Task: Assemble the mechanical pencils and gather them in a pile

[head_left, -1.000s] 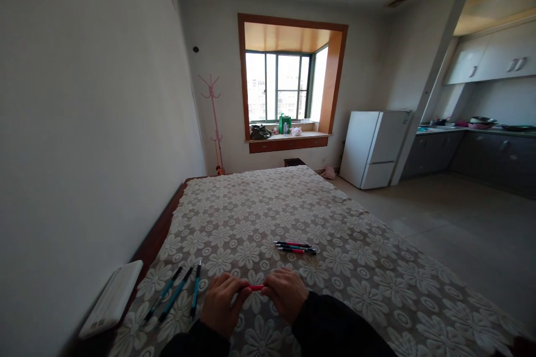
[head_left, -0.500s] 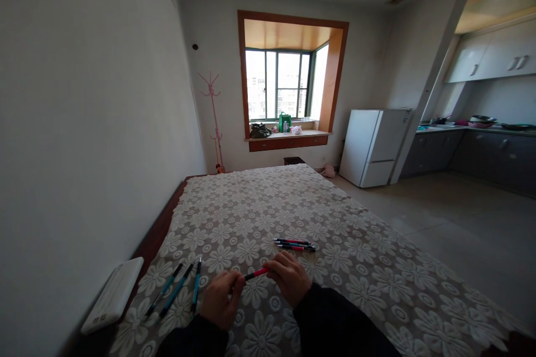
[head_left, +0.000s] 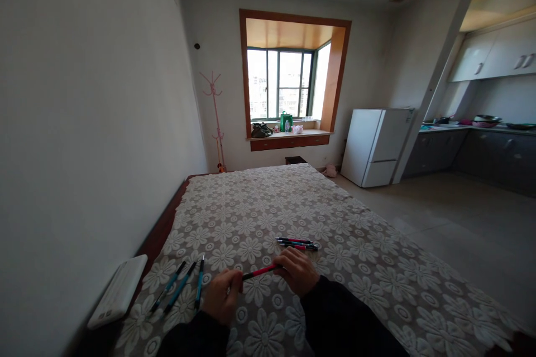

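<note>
A red and black pen (head_left: 263, 270) is stretched between my hands, just above the flowered cloth (head_left: 268, 206). My left hand (head_left: 223, 294) is closed on its black end. The fingers of my right hand (head_left: 298, 271) pinch the red end, covering the tip. Three blue and black pens (head_left: 181, 286) lie side by side to the left of my left hand. Just beyond my right hand rests a small group of pens (head_left: 296, 242), red and dark coloured, lying close together.
A white box-like device (head_left: 118, 292) sits at the left edge by the wall. Beyond the table stand a pink coat rack (head_left: 215, 111), a dark stool (head_left: 295, 160) and a white fridge (head_left: 372, 148). Bags lie on the window sill (head_left: 276, 134).
My right hand has shifted slightly right, away from the left, and more of the red part of the pen shows between them. The view has turned a little.
</note>
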A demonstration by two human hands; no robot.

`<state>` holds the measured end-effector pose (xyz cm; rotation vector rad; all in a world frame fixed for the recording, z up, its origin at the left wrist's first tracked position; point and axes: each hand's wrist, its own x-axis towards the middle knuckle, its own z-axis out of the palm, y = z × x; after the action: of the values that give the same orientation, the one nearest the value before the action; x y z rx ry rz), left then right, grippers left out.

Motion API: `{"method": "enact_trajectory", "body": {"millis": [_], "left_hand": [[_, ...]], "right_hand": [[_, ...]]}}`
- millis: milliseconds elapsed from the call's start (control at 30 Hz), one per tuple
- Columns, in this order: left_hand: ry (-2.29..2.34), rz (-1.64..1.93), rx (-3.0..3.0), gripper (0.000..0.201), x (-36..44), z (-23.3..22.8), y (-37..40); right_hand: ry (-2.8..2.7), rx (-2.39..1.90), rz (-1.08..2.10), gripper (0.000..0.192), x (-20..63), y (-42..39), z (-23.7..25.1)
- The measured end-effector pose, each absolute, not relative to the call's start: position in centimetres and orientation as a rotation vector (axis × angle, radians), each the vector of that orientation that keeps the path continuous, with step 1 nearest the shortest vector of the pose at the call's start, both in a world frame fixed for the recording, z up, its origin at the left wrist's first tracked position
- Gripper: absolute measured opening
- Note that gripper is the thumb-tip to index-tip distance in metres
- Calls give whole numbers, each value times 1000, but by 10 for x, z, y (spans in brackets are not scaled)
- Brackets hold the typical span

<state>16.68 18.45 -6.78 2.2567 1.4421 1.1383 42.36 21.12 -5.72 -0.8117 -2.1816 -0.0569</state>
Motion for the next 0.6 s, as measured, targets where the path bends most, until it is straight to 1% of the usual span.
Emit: {"method": "enact_trajectory", "body": {"millis": [167,333,433,600], "left_hand": [[1376,1104,2354,53,164,-66,186],[1384,1183,2361,50,165,-68,186],[1375,1201,2380,45,165,-68,186],[1342,1228,2425,35,164,-69,188]], "right_hand": [[-2160,-825,29,39,424,209,-55],[-2168,-856,66,40,424,208,-56],[-2187,-896,94,45,424,208,-58],[-2165,-1011,322,57,422,212,-67]]}}
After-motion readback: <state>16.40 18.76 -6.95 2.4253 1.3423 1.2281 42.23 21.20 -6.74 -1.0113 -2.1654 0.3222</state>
